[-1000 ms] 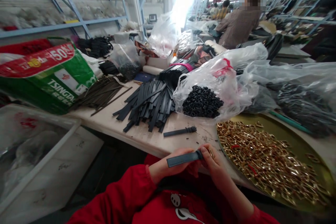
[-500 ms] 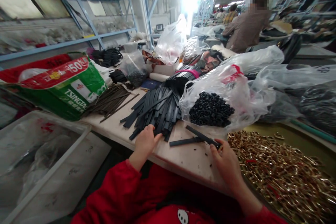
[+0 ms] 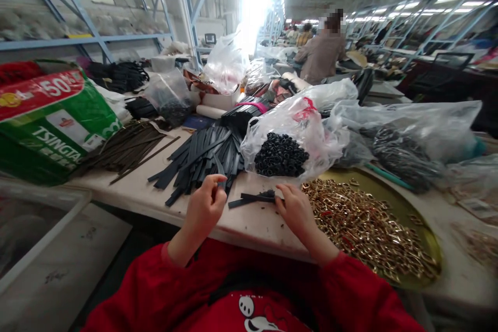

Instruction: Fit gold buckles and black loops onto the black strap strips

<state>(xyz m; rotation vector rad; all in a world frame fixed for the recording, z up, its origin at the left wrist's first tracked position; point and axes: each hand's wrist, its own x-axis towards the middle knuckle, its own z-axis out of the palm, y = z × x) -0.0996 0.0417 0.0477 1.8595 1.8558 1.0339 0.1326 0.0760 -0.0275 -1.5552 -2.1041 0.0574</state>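
Note:
My left hand (image 3: 206,206) pinches the near end of one dark leather strap (image 3: 219,167) at the front of the loose strap pile (image 3: 202,158). My right hand (image 3: 294,208) rests on the tabletop with its fingers curled, touching the end of two finished straps (image 3: 252,198) that lie crossed by the table's front edge. Right beside that hand stands a round brass-coloured tray (image 3: 408,212) heaped with gold metal buckles (image 3: 358,225). A clear plastic bag of small black loops (image 3: 280,154) lies just beyond the straps.
A green and red carton (image 3: 50,124) and a heap of thin brown strips (image 3: 126,148) sit at the left. More plastic bags (image 3: 404,135) crowd the right. A white bin (image 3: 42,238) stands below the table's left. A person (image 3: 321,54) works at a far table.
The finished strap went from my hands to the table beside the first one. My left hand reached to the pile and pinched a new strap. The camera shifted right.

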